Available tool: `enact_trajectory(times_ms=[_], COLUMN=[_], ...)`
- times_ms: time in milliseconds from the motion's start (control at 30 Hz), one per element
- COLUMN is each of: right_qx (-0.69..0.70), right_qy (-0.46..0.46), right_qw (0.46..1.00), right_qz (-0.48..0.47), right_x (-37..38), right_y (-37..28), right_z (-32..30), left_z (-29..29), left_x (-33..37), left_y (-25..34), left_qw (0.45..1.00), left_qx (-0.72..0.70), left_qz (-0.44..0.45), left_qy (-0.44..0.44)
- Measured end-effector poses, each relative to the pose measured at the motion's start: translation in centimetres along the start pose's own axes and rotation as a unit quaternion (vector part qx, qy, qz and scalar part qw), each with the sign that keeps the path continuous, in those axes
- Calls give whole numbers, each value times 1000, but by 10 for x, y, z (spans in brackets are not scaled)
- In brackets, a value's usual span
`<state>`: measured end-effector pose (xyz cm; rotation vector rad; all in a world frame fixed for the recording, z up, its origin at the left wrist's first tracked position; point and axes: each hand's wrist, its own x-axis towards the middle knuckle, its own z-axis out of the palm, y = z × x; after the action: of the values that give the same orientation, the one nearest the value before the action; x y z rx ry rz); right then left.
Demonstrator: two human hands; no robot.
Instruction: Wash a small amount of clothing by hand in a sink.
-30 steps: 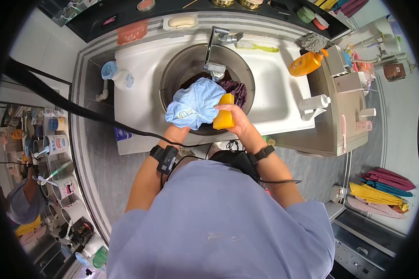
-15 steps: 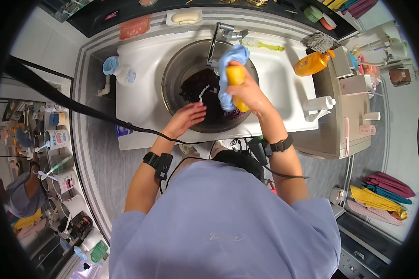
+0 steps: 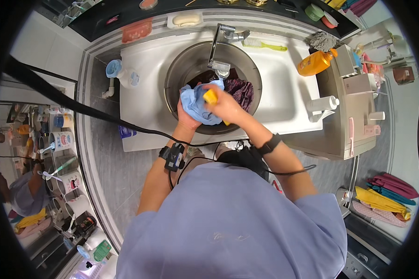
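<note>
A light blue cloth [image 3: 196, 103] is bunched over a round metal basin [image 3: 174, 60]. My left hand [image 3: 189, 120] grips the cloth from its near left side, with most fingers hidden beneath it. Closed around a long yellow bar [image 3: 210, 96], perhaps soap, my right hand [image 3: 226, 109] holds it against or just over the cloth; its ends show on either side of the fist. Dark wet fabric, including a purple patterned garment [image 3: 241, 93], lies in the basin below. A chrome faucet [image 3: 221, 65] reaches over the basin just beyond the cloth.
The basin stands in a white sink [image 3: 277, 111]. A green-handled brush [image 3: 267, 45] lies on its back ledge. An orange pump bottle [image 3: 314, 64] and a white bottle [image 3: 323, 103] are at the right, a blue-capped bottle [image 3: 125, 75] at the left. A black cable [image 3: 97, 114] crosses the left side.
My right hand has lowered from beside the faucet, bringing the cloth and yellow bar down and left. My left hand has moved up and taken hold of the cloth. The purple garment is now uncovered.
</note>
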<state>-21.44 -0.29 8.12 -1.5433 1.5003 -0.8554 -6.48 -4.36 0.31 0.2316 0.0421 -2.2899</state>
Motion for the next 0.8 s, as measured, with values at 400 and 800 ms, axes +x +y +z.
enact_trajectory(times_ms=[400, 800], right_qx=[-240, -264], right_qy=[166, 228], right_qw=[955, 937], right_qz=[-57, 9], right_x=[-4, 16], right_y=[-24, 11], right_z=[70, 55], left_z=[-21, -14], left_x=[-11, -15], left_y=[-6, 7], left_qw=[977, 994], left_qx=[126, 22], left_qz=[52, -45], left_qy=[-165, -93])
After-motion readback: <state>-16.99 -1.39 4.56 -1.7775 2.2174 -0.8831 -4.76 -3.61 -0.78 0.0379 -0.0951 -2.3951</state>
